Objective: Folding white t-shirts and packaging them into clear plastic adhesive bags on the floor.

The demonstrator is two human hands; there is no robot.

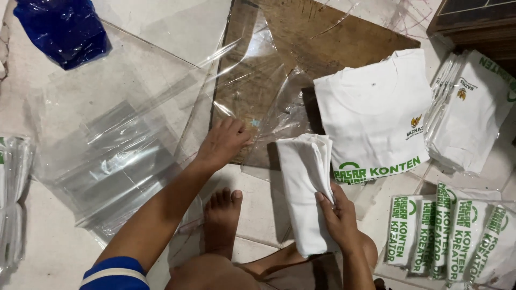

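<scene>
**Folded shirt in one hand, plastic sleeve under the other**

The folded white shirt (304,188) lies lengthwise on the floor, its far end resting at the edge of a brown wooden board (322,40). The right hand (337,215) pinches the shirt's right edge near its lower half, thumb on top and fingers curled beneath. The left hand (223,142) is spread flat, palm down, pressing a clear plastic sleeve (252,102) against the board just to the left of the shirt; the two hands are near each other, with the shirt between them. A bare foot (221,217) rests on the tiles below the left hand.

The sleeve is thin and slick, so it looks likely to slide or crumple under the flat palm, and the shirt, gripped only along one edge, could sag open and lose its fold if lifted that way.

Farther out, a flat white shirt with green print (373,113) lies on the board, a stack of bagged shirts (473,107) sits to its right, and rolled bagged shirts (451,236) line the floor at lower right. Loose clear bags (118,166) spread on the left, and a blue plastic bag (62,29) lies at upper left.
</scene>
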